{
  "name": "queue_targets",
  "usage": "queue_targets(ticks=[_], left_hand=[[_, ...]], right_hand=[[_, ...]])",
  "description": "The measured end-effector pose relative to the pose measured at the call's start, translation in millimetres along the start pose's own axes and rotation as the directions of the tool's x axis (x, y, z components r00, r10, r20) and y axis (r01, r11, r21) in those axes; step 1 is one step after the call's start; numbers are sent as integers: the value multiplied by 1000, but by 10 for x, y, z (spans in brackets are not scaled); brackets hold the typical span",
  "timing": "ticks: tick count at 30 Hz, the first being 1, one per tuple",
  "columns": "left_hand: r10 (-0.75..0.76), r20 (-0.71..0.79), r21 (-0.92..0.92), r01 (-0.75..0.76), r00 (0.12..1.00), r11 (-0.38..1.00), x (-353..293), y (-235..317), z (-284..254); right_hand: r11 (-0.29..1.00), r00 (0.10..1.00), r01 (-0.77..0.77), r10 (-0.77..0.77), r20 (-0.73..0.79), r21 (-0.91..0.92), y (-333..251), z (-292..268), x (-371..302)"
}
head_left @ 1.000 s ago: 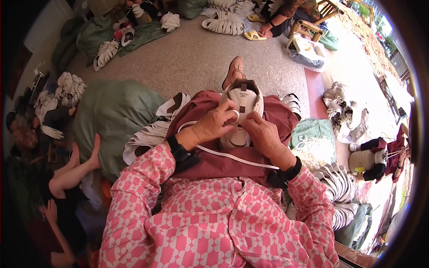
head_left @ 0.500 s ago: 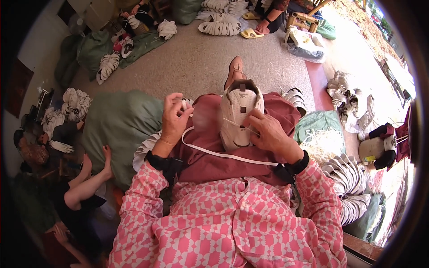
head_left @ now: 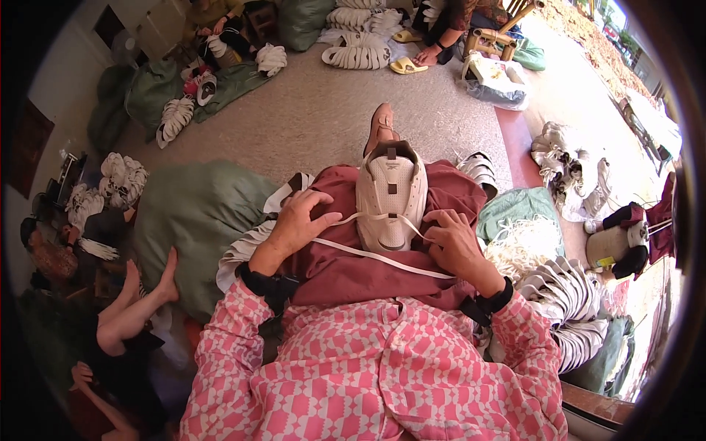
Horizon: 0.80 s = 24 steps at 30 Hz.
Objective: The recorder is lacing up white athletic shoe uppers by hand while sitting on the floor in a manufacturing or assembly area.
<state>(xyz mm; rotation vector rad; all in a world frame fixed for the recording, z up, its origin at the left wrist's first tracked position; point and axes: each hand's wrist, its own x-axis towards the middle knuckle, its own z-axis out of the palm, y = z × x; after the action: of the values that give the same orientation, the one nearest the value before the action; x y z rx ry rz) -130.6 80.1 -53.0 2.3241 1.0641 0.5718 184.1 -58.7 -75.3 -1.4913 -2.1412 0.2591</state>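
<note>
A cream shoe upper (head_left: pixel 395 180) lies on my lap over maroon cloth (head_left: pixel 323 275), its collar end away from me. A flat white shoelace (head_left: pixel 382 260) crosses the upper near its toe, runs out to both sides and trails in a curve over the cloth. On the left, my left hand (head_left: pixel 298 224) is closed on one side of the lace near the thumb, index finger lifted. My right hand (head_left: pixel 454 241) has its fingers curled around the other side of the lace, close to the upper's right edge. Its fingertips are partly hidden.
A big green sack (head_left: pixel 202 213) bulges at my left. Stacked shoe uppers (head_left: pixel 562 298) and a heap of white laces (head_left: pixel 526 242) lie at my right. Other people work at far left and back; a person's bare legs (head_left: pixel 143 301) are near the sack. Yellow slippers (head_left: pixel 408 66) lie at the back.
My left hand has lowered and opened its raised pinch somewhat, drawing the lace out to the left. My right hand has moved off the upper to its right side.
</note>
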Motion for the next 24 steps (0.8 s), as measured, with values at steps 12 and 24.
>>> queue_targets(ticks=[12, 24], left_hand=[[-19, 490, -572, 338, 872, 747, -28, 96, 376], [-118, 442, -538, 368, 889, 759, -277, -109, 50]], right_hand=[[-562, 804, 530, 570, -166, 635, 462, -543, -898], [-178, 375, 887, 816, -440, 426, 1244, -1333, -2435]])
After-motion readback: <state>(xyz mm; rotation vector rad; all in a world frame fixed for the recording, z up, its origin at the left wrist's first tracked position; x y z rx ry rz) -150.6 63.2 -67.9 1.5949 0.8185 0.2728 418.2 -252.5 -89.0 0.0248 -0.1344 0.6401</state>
